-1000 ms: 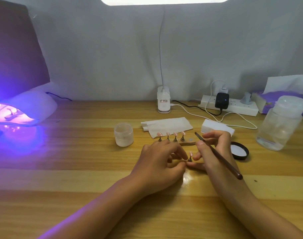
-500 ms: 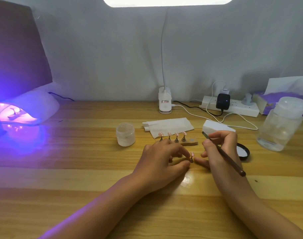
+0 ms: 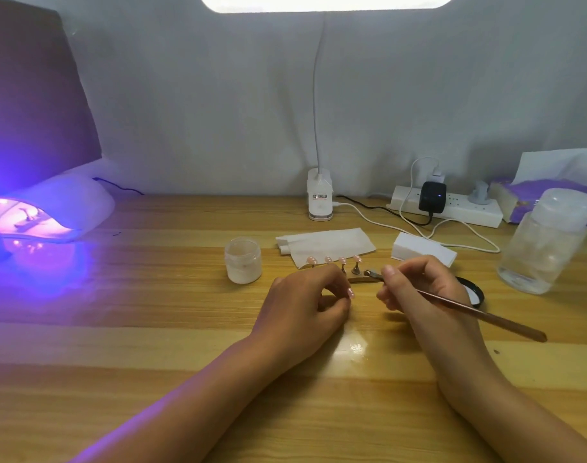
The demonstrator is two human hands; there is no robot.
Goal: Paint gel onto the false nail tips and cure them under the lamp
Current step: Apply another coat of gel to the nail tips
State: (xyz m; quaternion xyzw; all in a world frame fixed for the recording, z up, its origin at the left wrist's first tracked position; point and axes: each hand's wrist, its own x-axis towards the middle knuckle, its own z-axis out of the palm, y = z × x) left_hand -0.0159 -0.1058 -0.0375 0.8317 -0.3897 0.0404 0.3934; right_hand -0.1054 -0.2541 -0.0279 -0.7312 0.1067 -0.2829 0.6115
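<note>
Toward the middle of the desk (image 3: pixel 118 345), the left hand (image 3: pixel 302 304) pinches one pink nail tip (image 3: pixel 350 292) between thumb and forefinger. Just beside it but not touching, the right hand (image 3: pixel 422 289) grips a brush (image 3: pixel 469 310), its head near the row of four tips (image 3: pixel 333 260) behind. The gel jar (image 3: pixel 243 262) stands left of that row. The curing lamp (image 3: pixel 55 208) glows violet at the desk's left edge.

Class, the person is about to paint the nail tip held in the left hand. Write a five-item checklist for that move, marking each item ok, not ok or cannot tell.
1. Nail tip pinched by left hand: ok.
2. Brush gripped by right hand: ok.
3. Gel loaded on brush: cannot tell.
4. Gel jar open, lid lying aside: ok.
5. Curing lamp lit: ok.
</note>
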